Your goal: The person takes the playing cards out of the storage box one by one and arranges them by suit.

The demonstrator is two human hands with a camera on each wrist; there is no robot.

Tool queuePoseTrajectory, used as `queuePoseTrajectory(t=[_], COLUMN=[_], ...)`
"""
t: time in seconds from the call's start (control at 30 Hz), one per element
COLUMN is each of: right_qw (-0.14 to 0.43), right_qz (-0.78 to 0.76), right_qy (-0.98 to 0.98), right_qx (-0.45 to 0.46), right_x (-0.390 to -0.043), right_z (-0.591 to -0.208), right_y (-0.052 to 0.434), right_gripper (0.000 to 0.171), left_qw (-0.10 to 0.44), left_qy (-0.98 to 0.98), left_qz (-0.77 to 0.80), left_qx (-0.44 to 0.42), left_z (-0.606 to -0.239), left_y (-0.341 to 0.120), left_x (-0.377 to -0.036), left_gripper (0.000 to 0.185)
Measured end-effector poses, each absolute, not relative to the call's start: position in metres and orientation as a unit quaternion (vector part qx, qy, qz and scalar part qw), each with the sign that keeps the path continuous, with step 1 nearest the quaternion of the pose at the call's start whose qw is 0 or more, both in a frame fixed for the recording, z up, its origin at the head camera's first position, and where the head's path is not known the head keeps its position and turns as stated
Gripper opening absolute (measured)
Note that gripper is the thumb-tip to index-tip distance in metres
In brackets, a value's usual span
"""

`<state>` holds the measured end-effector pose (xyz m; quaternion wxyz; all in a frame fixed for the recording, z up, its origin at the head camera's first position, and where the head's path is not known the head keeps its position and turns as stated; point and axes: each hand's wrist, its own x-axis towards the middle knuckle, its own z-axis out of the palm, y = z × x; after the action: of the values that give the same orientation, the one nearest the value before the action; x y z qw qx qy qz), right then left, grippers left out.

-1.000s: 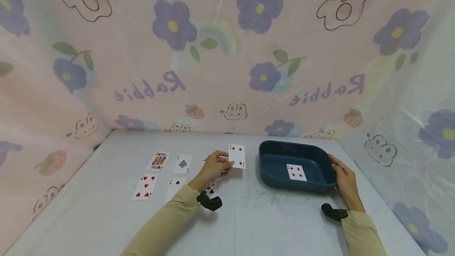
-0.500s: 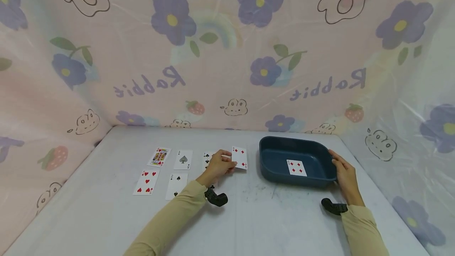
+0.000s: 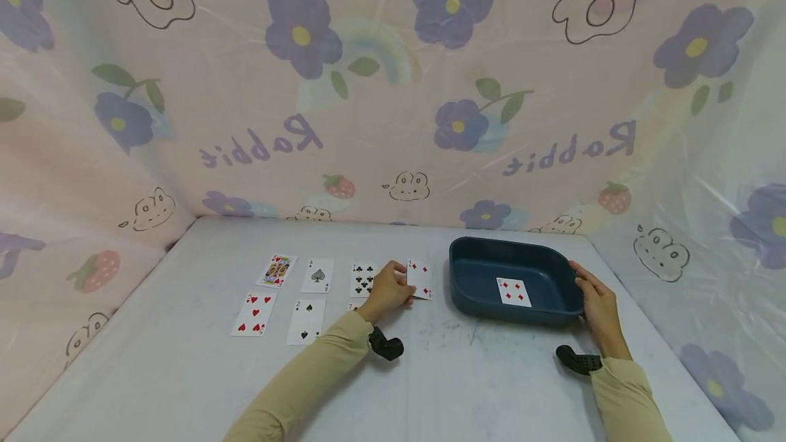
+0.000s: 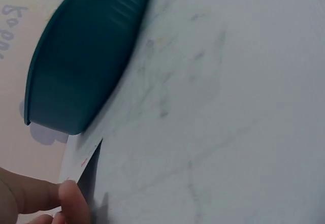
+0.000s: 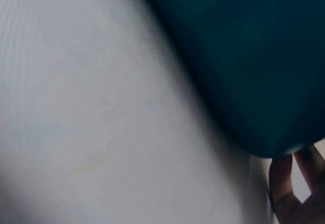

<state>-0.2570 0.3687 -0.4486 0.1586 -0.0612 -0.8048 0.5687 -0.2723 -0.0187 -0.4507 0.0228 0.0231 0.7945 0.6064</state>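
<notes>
My left hand [image 3: 389, 290] pinches a four of diamonds [image 3: 420, 278] by its left edge, at the middle of the table. In the left wrist view the card [image 4: 85, 164] tilts, its corner casting a shadow on the white cloth. My right hand [image 3: 600, 309] holds the right end of a dark blue rectangular tub [image 3: 516, 316], fingers at the rim. The right wrist view shows fingers [image 5: 281, 178] against the tub's end. Inside the tub lies another diamonds card [image 3: 513, 292], face up.
Left of my left hand lie a king of hearts [image 3: 277, 271], a five of hearts [image 3: 253, 314], an ace of spades [image 3: 318, 276], a two of spades [image 3: 306, 323] and a clubs card [image 3: 362, 280]. My left hand and wrist mostly hide another card [image 3: 353, 306]. A patterned curtain [image 3: 393, 121] stands behind the table.
My left hand has moved a little right and lower with the four of diamonds, uncovering more of the clubs card behind it. The right hand and tub stay in place.
</notes>
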Motion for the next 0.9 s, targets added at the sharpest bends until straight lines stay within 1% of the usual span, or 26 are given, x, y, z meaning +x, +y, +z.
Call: queuePoseTrajectory(t=[0.23,0.6,0.9], right_qw=[0.155,0.159,0.162], right_qz=[0.566,0.570,0.571], right_qy=[-0.807,-0.804,-0.803], right_qx=[-0.064,-0.055,-0.057], right_x=[-0.258,-0.256,-0.257], right_z=[-0.451,-0.450,-0.452], right_y=[0.370,0.369,0.369], right_gripper=[0.046,0.046,0.046], left_qw=[0.016,0.042,0.045], left_qy=[0.831,0.841,0.821], left_qz=[0.553,0.538,0.569], left_qx=[0.057,0.041,0.026], left_z=[-0.451,-0.442,-0.433], left_y=[-0.019,-0.019,-0.016], left_x=[-0.272,-0.270,-0.271], left_gripper=[0.036,0.037,0.026])
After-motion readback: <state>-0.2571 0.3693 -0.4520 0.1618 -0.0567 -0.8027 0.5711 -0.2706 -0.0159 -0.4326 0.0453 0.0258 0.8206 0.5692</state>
